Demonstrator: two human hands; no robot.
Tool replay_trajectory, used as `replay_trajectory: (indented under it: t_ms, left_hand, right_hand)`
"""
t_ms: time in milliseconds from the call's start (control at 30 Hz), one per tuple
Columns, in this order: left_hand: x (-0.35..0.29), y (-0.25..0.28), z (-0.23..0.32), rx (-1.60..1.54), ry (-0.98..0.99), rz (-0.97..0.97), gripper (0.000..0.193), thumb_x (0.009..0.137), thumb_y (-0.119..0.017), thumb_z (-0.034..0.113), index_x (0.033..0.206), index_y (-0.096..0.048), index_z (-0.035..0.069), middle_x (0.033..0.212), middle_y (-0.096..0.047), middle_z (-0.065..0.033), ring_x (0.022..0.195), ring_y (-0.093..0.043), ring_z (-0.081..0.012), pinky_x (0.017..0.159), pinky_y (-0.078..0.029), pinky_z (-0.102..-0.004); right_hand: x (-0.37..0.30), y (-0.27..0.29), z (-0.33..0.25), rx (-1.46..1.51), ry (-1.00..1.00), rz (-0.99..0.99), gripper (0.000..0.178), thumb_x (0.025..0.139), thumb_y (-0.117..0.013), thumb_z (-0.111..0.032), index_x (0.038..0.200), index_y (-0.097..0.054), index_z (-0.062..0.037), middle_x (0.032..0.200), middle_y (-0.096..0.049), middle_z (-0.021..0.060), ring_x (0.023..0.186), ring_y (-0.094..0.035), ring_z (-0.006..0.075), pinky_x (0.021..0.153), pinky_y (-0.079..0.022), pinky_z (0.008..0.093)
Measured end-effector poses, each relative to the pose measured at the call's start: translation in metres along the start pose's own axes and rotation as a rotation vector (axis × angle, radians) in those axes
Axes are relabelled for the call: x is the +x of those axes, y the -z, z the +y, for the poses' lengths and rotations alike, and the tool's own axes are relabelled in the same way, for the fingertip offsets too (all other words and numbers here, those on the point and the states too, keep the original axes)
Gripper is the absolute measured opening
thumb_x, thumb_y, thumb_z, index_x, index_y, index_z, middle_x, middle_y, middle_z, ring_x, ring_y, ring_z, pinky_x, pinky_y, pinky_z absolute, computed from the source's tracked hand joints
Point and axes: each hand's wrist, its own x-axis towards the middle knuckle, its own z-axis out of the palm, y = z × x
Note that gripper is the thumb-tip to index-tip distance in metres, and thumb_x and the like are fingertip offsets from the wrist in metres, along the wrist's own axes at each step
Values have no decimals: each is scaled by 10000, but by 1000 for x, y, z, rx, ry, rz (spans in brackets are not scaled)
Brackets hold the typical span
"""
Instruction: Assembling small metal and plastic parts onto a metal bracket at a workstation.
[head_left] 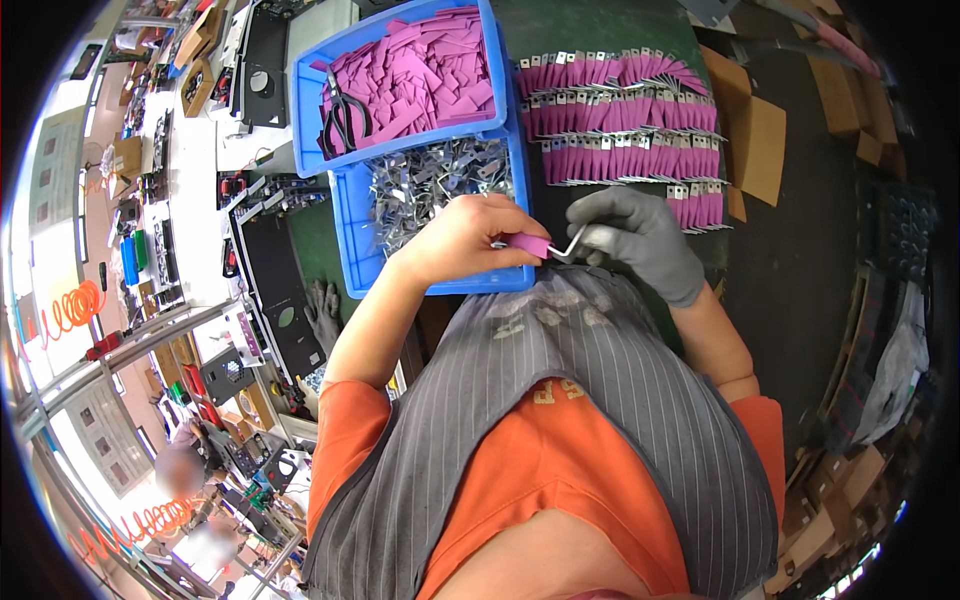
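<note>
My bare left hand point(470, 238) pinches a small pink sleeve point(527, 244) between thumb and fingers. Close beside it, my right hand point(635, 240), in a grey glove, grips a bent metal bracket point(572, 246). The bracket's near end meets the sleeve's edge; whether it has entered cannot be seen. Below my left hand stands a blue bin point(352, 240) of loose metal brackets point(440, 175). A second blue bin point(310, 100), resting on its far part, holds many pink sleeves point(420, 70) and black-handled pliers point(342, 118).
Several rows of brackets in pink sleeves point(620, 115) lie on the green table point(580, 25) at the far right. Cardboard point(755, 150) lies beyond its right edge. A spare grey glove point(323, 315) lies left of my arm. Other people work far left.
</note>
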Motion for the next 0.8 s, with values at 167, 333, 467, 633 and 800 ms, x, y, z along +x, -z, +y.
replay_trajectory:
  t_ms: [167,333,467,633,800]
  left_hand:
    - [10,-7,14,92,52,-118,250,701,-757,196,908,-674,82,801,-645,-61,761,-617,-246,666,-499,-323]
    - [4,-17,-3,271,163,242,427,713,-765,185,1102,-613,98,1042,-596,-85,776,-590,-216,670,-498,-302]
    - [-22,-27,-29,146,299,133,322,768,-712,185,1063,-620,92,1031,-596,-87,711,-600,-232,645,-502,-331]
    - [-26,-40,-43,144,347,100,294,780,-697,169,1053,-620,94,1021,-598,-87,698,-600,-235,644,-502,-331]
    - [-22,-45,-42,137,393,144,284,778,-694,156,1045,-617,95,1012,-596,-90,690,-598,-224,636,-500,-329]
  right_hand:
    - [6,6,23,-248,-47,-42,199,869,-580,-77,1042,-619,14,938,-656,69,803,-628,127,722,-499,251]
    - [-17,55,68,-1015,233,246,158,826,-593,-156,957,-633,-76,899,-629,105,837,-616,269,730,-492,351]
    - [-54,117,123,-1496,148,468,120,773,-613,-174,882,-606,-122,856,-572,90,849,-564,289,725,-463,409]
    - [-71,144,144,-1645,-71,627,203,717,-642,-198,908,-596,-145,912,-557,76,904,-537,275,754,-451,407]
    - [-57,124,127,-1678,-24,569,253,687,-648,-198,931,-588,-161,959,-534,67,946,-513,265,797,-429,406]
